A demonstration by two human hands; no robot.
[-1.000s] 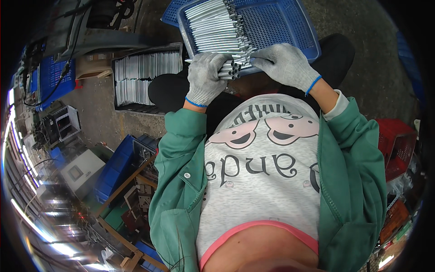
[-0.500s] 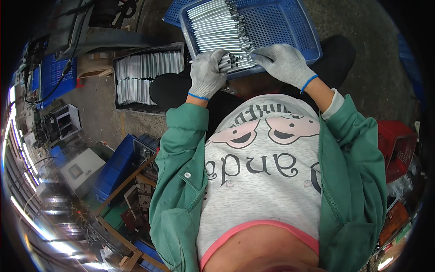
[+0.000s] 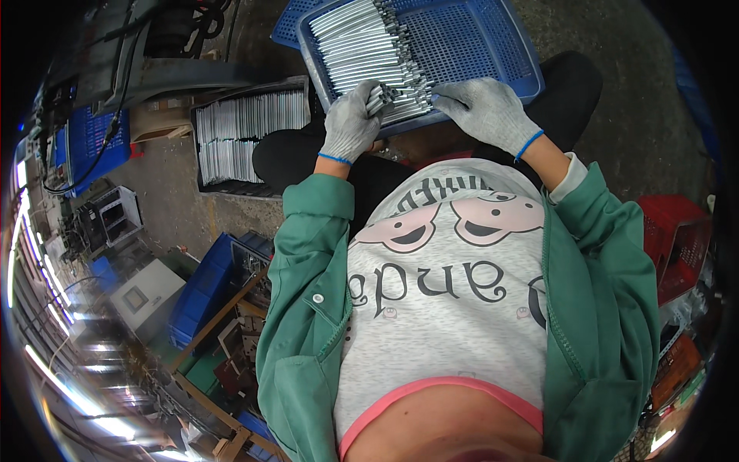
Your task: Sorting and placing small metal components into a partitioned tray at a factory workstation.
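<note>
Silvery metal tubes, a small bundle [image 3: 380, 99], lie in the closed grip of the gloved left hand [image 3: 346, 125], upper centre of the frame, at the near edge of a blue basket [image 3: 531, 94]. Beside it, the gloved right hand [image 3: 491, 112] reaches the tube ends; whether it pinches any cannot be told. Stacked tubes [image 3: 360, 51] occupy the basket's left part, the bundle apart from them; a black crate [image 3: 231, 187], upper left, holds two rows. Compared with one second earlier, the bundle sits higher and more tilted.
</note>
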